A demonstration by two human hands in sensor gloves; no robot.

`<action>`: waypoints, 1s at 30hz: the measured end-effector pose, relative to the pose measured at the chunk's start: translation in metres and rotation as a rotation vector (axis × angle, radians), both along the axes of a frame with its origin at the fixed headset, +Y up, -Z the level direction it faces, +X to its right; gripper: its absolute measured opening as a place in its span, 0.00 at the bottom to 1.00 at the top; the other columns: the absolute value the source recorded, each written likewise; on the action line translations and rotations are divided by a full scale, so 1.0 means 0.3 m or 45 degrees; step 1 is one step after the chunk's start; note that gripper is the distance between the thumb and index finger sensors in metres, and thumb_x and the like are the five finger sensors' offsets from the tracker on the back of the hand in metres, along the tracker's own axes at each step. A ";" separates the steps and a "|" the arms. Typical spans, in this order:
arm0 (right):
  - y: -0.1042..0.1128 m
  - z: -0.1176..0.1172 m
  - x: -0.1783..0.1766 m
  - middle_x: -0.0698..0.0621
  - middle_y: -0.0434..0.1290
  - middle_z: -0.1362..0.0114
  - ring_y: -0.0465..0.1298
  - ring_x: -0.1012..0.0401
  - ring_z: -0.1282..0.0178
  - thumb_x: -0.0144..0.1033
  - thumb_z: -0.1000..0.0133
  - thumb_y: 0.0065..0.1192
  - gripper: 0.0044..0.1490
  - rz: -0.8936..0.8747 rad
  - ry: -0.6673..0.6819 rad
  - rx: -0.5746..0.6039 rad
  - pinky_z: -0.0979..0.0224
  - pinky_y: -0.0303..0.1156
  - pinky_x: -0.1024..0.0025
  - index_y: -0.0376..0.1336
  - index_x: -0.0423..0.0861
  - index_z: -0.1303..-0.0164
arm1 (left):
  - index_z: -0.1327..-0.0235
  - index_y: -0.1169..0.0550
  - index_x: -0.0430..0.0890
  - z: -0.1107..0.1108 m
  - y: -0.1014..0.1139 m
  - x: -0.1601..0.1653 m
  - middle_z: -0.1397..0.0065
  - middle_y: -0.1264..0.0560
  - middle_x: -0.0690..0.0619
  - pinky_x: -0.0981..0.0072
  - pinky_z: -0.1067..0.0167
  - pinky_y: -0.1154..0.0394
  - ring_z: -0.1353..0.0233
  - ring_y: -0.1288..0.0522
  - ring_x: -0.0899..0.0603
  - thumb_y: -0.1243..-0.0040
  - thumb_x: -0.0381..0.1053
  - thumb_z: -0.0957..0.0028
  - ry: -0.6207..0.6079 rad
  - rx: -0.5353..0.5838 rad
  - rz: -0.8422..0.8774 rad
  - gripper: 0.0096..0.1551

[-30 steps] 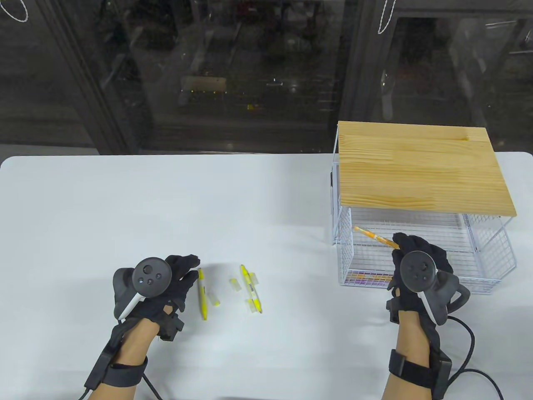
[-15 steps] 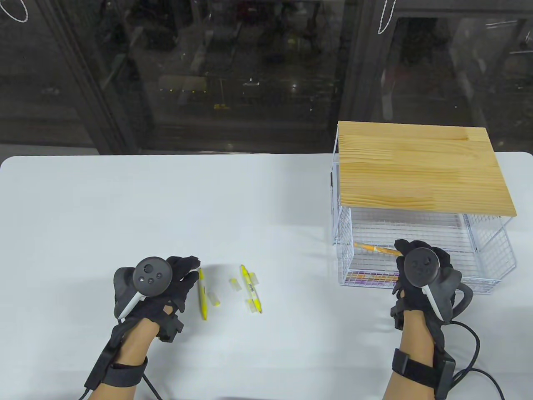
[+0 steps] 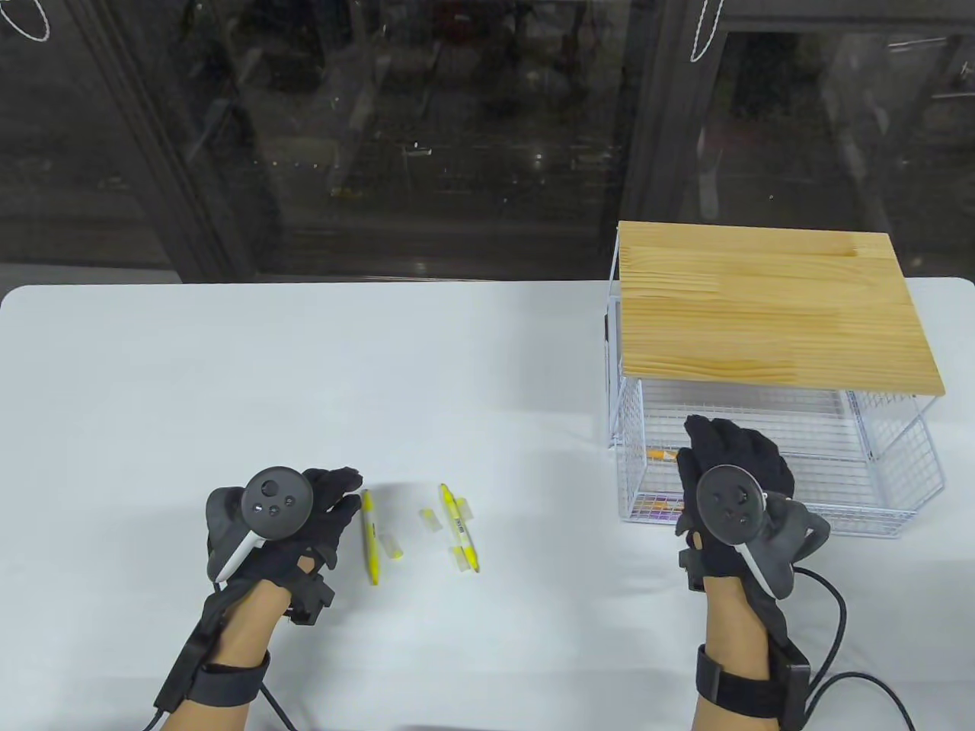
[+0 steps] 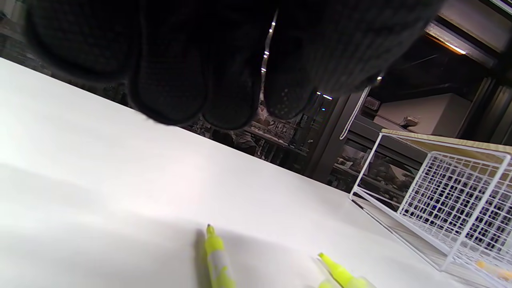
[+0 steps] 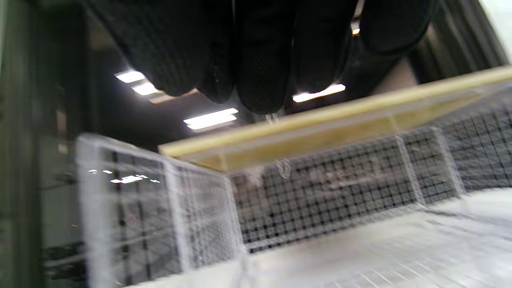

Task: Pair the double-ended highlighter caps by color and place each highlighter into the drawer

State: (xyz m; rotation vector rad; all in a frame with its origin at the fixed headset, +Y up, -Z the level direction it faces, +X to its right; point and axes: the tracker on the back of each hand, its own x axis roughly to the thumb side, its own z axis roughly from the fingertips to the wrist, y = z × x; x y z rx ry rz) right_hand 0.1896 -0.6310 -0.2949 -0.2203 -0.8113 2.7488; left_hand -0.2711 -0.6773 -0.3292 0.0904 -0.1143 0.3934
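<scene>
Left hand (image 3: 305, 525) rests on the white table (image 3: 228, 365), fingers loosely extended, holding nothing. Just beside its fingertips lies an uncapped yellow highlighter (image 3: 370, 537); a second yellow highlighter (image 3: 460, 528) lies nearby, with loose caps (image 3: 430, 519) between and around them. Right hand (image 3: 731, 472) sits over the open wire drawer (image 3: 899, 487), fingers relaxed; whether it touches anything cannot be told. An orange highlighter (image 3: 661, 455) lies inside the drawer, partly hidden by that hand. A wooden top (image 3: 769, 304) covers the drawer frame.

The table view looks down from above, while both low wrist views face twelve o'clock, sharing the wire drawer (image 3: 777, 472).
</scene>
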 end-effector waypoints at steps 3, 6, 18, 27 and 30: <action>0.061 0.019 -0.106 0.50 0.81 0.35 0.79 0.48 0.39 0.50 0.48 0.67 0.27 0.071 0.109 0.058 0.37 0.75 0.51 0.75 0.54 0.40 | 0.43 0.14 0.53 -0.002 -0.001 -0.008 0.39 0.15 0.48 0.43 0.56 0.19 0.45 0.17 0.34 0.34 0.57 0.57 0.019 -0.012 0.003 0.28; 0.089 0.018 -0.214 0.49 0.83 0.39 0.82 0.48 0.44 0.52 0.47 0.66 0.27 0.099 0.217 0.022 0.41 0.78 0.53 0.77 0.52 0.43 | 0.43 0.14 0.53 -0.003 -0.002 -0.011 0.39 0.15 0.48 0.43 0.56 0.19 0.46 0.17 0.34 0.34 0.57 0.57 0.027 -0.023 0.006 0.28; -0.048 -0.109 -0.471 0.45 0.83 0.38 0.83 0.43 0.44 0.53 0.46 0.64 0.30 0.048 0.427 -0.361 0.43 0.80 0.50 0.77 0.50 0.41 | 0.44 0.14 0.52 -0.006 -0.010 -0.012 0.40 0.14 0.48 0.43 0.57 0.19 0.47 0.16 0.34 0.34 0.57 0.57 0.051 -0.054 -0.023 0.28; -0.175 -0.101 -0.455 0.45 0.82 0.37 0.82 0.43 0.42 0.53 0.47 0.64 0.30 0.025 0.405 -0.376 0.42 0.78 0.49 0.76 0.49 0.41 | 0.45 0.13 0.52 -0.014 -0.033 0.002 0.42 0.13 0.48 0.44 0.59 0.18 0.50 0.15 0.35 0.33 0.58 0.58 0.110 -0.074 -0.090 0.28; -0.191 -0.093 -0.448 0.46 0.82 0.37 0.81 0.43 0.42 0.54 0.47 0.63 0.30 0.017 0.402 -0.387 0.42 0.78 0.49 0.76 0.50 0.41 | 0.47 0.12 0.51 -0.021 -0.055 0.026 0.45 0.13 0.48 0.45 0.59 0.18 0.52 0.15 0.35 0.31 0.58 0.59 0.116 -0.101 -0.152 0.27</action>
